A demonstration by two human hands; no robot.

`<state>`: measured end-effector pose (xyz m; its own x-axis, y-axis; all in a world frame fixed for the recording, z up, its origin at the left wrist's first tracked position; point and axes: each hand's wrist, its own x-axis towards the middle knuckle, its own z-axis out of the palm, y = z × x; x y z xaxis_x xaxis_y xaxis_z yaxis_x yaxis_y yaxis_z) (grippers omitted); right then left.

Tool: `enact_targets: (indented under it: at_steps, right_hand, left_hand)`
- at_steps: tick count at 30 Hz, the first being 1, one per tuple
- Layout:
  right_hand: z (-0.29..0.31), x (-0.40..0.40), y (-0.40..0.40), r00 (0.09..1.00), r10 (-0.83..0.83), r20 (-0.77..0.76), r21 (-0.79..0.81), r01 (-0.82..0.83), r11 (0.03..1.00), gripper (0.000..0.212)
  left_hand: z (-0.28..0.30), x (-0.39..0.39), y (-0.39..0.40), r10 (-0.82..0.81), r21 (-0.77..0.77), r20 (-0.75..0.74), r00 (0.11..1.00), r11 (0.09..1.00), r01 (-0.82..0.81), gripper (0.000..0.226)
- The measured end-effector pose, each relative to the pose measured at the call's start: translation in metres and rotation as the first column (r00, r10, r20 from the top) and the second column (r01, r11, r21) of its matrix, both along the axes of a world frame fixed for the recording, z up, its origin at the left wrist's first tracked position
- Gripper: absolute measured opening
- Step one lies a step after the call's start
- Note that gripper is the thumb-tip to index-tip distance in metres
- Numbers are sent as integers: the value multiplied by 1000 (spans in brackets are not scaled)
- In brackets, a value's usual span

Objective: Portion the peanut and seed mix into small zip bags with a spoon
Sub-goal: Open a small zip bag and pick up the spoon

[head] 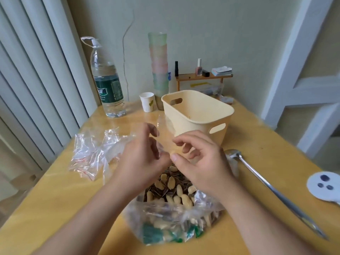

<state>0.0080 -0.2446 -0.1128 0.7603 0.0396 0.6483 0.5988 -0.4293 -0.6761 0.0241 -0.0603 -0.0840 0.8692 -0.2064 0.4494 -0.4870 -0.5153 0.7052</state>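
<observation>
A big clear bag [171, 223] of peanuts and striped seeds [173, 188] lies open near the table's front. Above it my left hand [141, 159] and my right hand [200, 162] pinch a small clear zip bag [166, 133] between fingertips, holding it upright in front of the basket. A long metal spoon [272, 190] lies on the table to the right, untouched. A pile of several small zip bags [92, 153] with red seal lines sits at the left.
A cream plastic basket [196, 115] stands behind my hands. Further back are a large water bottle [107, 83], a paper cup [147, 102], a tall stack of tinted cups [159, 67] and a small wooden shelf [202, 76] with cosmetics. A white round item [325, 186] lies at the right edge.
</observation>
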Motion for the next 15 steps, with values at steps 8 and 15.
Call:
enact_targets:
  at_steps: [8, 15]
  right_hand:
    - [13, 6, 3, 996, 76, -51, -267, -87, 960, 16]
    - [20, 16, 8, 943, -243, 225, -466, 324, 824, 22]
  left_hand:
    - [-17, -9, 8, -47, -59, 93, 995, 997, 52, 36]
    - [-15, -16, 8, 57, -197, 32, 998, 979, -50, 40]
